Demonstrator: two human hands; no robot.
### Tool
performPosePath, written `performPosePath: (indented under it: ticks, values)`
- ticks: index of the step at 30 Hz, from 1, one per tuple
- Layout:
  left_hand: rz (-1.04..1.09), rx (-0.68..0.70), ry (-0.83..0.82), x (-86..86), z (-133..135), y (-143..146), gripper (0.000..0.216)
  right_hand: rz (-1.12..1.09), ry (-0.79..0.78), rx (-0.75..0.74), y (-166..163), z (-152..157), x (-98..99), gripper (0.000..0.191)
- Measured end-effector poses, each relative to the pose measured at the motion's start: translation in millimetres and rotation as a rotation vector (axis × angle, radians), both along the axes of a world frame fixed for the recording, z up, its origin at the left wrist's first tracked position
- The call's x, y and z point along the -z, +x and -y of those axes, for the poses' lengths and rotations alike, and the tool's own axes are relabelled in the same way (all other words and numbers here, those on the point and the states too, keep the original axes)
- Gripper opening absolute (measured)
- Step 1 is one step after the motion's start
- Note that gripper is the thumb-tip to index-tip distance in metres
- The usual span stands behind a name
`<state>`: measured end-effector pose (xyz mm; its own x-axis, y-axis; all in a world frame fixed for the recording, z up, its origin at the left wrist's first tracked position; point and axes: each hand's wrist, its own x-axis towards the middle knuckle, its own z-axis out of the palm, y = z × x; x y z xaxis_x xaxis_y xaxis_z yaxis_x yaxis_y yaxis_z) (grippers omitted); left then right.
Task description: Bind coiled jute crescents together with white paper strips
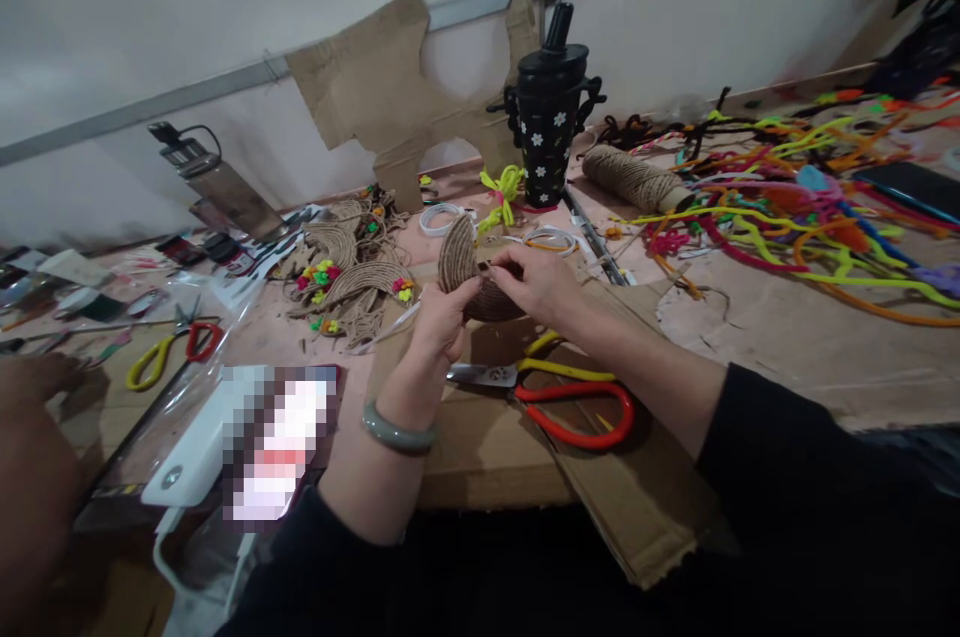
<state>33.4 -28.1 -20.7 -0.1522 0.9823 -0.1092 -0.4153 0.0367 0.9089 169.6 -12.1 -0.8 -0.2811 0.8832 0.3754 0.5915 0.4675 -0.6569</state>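
Note:
Both my hands hold a curved piece wrapped in brown jute twine (pixel 459 262) above the table. My left hand (pixel 442 317), with a green bangle on its wrist, pinches the piece from below. My right hand (pixel 536 282) grips it from the right, fingers closed on the top edge. Under my hands lie scissors (pixel 559 387) with a red and a yellow handle on flat cardboard (pixel 480 447).
Several finished twine pieces with coloured beads (pixel 349 267) lie to the left. A twine spool (pixel 634 179), a black flowered cup (pixel 547 117) and a heap of coloured pipe cleaners (pixel 795 207) lie to the right. Another pair of scissors (pixel 172 347) and another person's hand (pixel 34 387) are at left.

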Motion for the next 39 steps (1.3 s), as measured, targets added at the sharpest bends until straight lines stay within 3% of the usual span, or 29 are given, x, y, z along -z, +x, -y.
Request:
performPosePath:
  ticks: [13,23,30,35,39]
  values:
    - [-0.046,0.147,-0.031,-0.2,5,3,0.033,-0.189,-0.222,-0.184,7,-18,-2.8,0.012]
    - [-0.080,0.161,-0.047,-1.8,5,2,0.028,-0.204,-0.219,-0.150,11,-21,-1.9,0.017]
    - [-0.104,0.249,-0.041,1.7,6,2,0.028,-0.205,-0.226,-0.080,11,-22,-2.9,0.027]
    - [-0.090,0.198,-0.068,0.5,5,2,0.029,-0.194,-0.227,-0.067,11,-23,-1.3,0.023]
    - [-0.076,0.083,-0.035,-0.5,3,1,0.030,-0.227,-0.125,-0.069,14,-21,0.1,0.018]
